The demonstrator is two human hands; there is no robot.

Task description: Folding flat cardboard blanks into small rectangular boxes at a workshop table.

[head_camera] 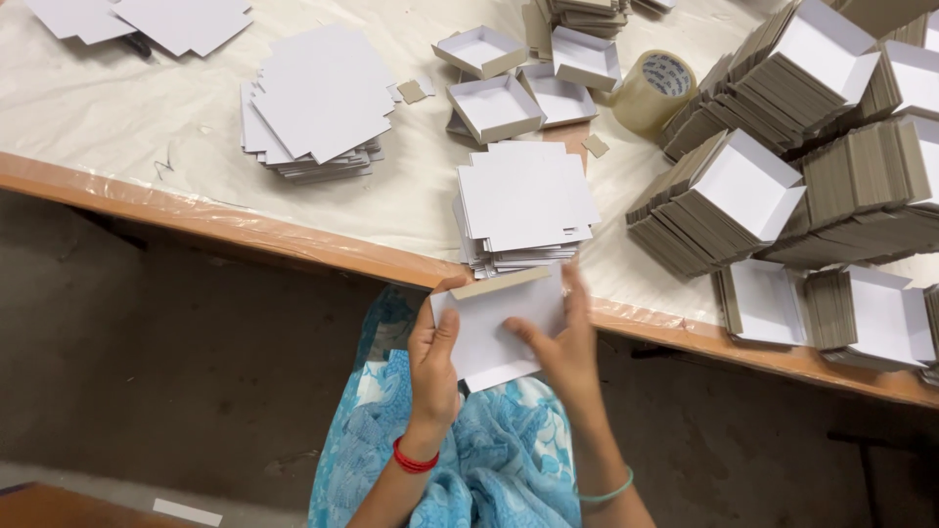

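Both hands on one white die-cut card blank [497, 328], held over lap just below surface [293, 240] edge. Left hand [433, 367] fingers pinching left side of blank; right hand [562, 342] fingers pressed on right side, thumb on face. I judge best fold: crease along score, keep flap square. Blank flat, white face, brown top flap up. Stack of blanks [523, 205] just above.

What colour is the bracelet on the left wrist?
Red: a thin red bangle on the wrist below the left hand, shown in the head view.
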